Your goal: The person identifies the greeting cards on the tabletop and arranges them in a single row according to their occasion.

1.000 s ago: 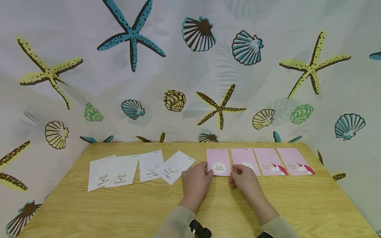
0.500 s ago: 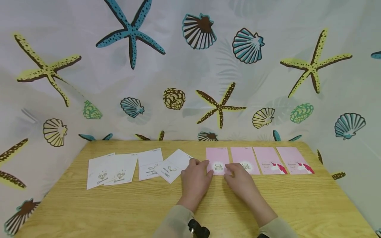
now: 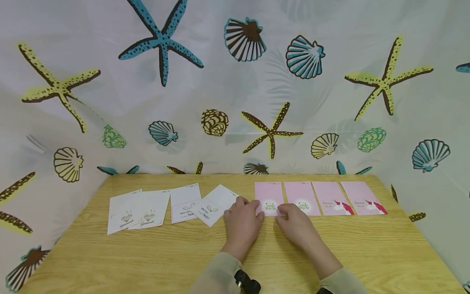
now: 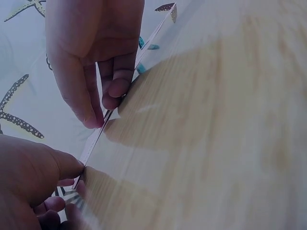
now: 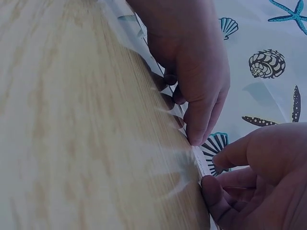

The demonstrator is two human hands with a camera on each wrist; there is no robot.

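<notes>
Hands met at one pink card [image 3: 269, 199], leftmost of the pink row, near table centre. Left hand [image 3: 242, 222] had its fingertips on the card's near-left corner; the left-wrist view showed its thumb [image 4: 60, 165] against the card's thin edge. Right hand [image 3: 295, 223] pressed the near-right corner, fingers [image 4: 111, 91] bent down onto the edge. Both hands looked to be pinching or pressing the card, and whether it had left the table [image 3: 176, 253] could not be told. In the right-wrist view the card [image 5: 192, 151] showed only as a thin line between the fingertips, lying flat or barely raised.

Card judged light, thin paper stock: stiff enough to slide, likely to bend or crease if squeezed hard. Flat on smooth wood, it would probably resist a straight lift; best hold seemed to be at a near corner or the near edge, a nail under it, or sliding it off toward the table edge first.

Just right of it lay three more pink cards [image 3: 332, 199], side by side, edges touching or nearly so; the two farthest carried a unicorn print. Left of the hands lay four white cards [image 3: 148, 208], loosely overlapped, the nearest tilted [image 3: 214, 204] and close to the left hand. Behind the table hung a backdrop [image 3: 235, 81] printed with starfish and shells.
</notes>
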